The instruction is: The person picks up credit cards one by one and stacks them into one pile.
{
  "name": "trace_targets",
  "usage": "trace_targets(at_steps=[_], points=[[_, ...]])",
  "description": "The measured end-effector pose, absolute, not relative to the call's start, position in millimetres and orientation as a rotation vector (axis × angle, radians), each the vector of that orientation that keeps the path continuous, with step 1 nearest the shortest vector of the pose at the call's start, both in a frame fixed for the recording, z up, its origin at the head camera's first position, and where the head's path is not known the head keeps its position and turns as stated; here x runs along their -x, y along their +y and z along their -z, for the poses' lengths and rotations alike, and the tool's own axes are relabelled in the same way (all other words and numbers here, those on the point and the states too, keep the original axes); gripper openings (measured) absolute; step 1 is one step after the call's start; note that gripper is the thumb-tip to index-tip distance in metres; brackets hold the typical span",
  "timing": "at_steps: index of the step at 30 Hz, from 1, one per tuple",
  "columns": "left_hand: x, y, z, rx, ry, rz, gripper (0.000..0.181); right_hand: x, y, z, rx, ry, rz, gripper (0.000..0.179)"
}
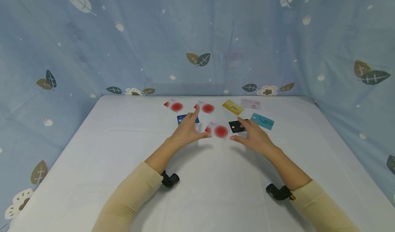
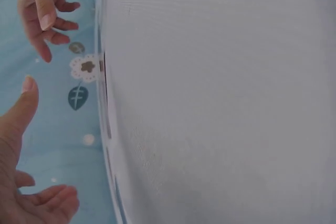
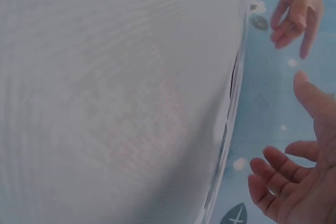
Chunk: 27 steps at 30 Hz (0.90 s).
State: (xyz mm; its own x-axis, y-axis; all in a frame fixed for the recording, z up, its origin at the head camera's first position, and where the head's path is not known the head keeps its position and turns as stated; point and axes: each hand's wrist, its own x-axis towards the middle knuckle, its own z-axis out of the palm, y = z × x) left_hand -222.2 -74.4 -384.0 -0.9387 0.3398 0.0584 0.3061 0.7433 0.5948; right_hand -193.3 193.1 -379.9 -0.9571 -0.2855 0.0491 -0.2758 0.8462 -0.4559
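Left hand (image 1: 187,130) and right hand (image 1: 255,136) are hovering, fingers spread apart from thumbs, black card (image 1: 236,127) lying partly behind the right's fingers, probably light, stiff, slick, calling for an edge pinch.

Round the spread of cards (image 1: 217,130), a pale card (image 1: 176,106) at ten o'clock, a second pale card (image 1: 207,108) at eleven and a third pale card (image 1: 220,131) at six each show a red disc and smaller red patch. The blue card (image 1: 181,118) sits at nine, the yellow card (image 1: 232,107) at one, the pale pink card (image 1: 250,104) at two, the teal card (image 1: 262,121) with dark lettering at three, the black card (image 1: 236,126) at four. Beyond the white worktop (image 1: 216,190), the blue cloth (image 1: 213,26) at twelve bears brown and dark green leaves (image 1: 203,59) and white flowers (image 1: 267,90); both sleeves (image 1: 324,206) are plain beige.
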Motion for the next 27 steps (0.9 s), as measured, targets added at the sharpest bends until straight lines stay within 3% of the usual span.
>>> trace_targets(at_steps=[19, 27], points=[[240.6, -61.6, 401.7, -0.472, 2.778, -0.962, 0.089, 206.9, 187.3, 393.6, 0.386, 2.839, 0.979, 0.075], [253.3, -57.3, 406.5, -0.629, 2.734, -1.005, 0.074, 216.2, 178.5, 402.5, 0.413, 2.829, 1.004, 0.065]])
